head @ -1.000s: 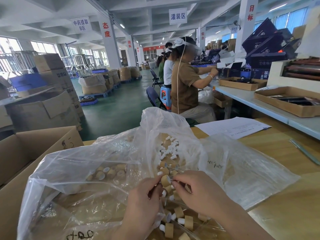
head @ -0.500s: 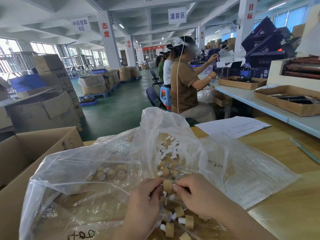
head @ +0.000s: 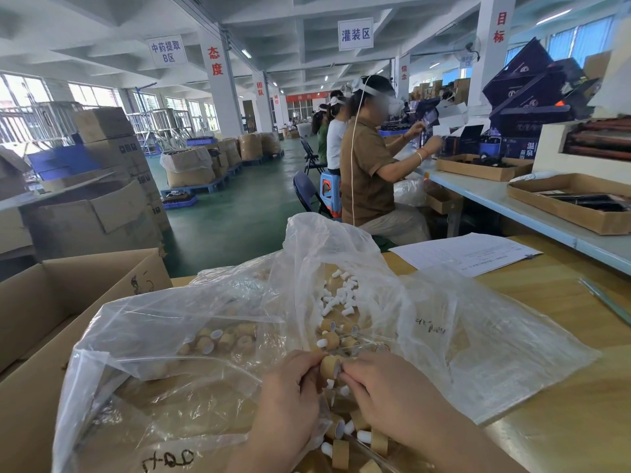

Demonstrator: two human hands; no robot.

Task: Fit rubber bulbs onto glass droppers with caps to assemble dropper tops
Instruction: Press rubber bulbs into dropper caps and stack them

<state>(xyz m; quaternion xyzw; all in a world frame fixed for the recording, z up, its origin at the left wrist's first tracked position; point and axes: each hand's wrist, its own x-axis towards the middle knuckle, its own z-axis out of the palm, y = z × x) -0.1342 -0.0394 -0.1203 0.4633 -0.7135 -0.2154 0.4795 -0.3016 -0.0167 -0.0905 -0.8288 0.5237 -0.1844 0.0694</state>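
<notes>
Left hand (head: pixel 290 387): fingers curled, thumb and forefinger pinching one tan cap (head: pixel 328 366) by its side.
Right hand (head: pixel 386 387): fingers curled, tips pinching the white-lined end of the same cap.
Held cap: a single one, lying on its side between the two hands, above the plastic.
Loose caps (head: pixel 340 454): about six tan ones under and between the wrists, some with a white bulb fitted.
Plastic bag (head: pixel 495 353): clear and crumpled, spread around and beyond both hands; I cannot tell whether it is one bag or two.
Caps past the fingertips (head: pixel 330 339): about four, just beyond the hands, one showing a white tip.
Bagged caps (head: pixel 218 339): roughly eight, seen through the film, left of the left hand.
White bulbs (head: pixel 341 295): one heap, well over a dozen, further beyond the hands.
Cardboard box (head: pixel 51 302): one, open, left of the left hand.
Counter (head: pixel 563 421): pale wood, bare to the right of the right hand.
Papers (head: pixel 464 254): one thin stack, far beyond the right hand.
Workers (head: pixel 365 172): three seated in a row, well beyond the counter.
</notes>
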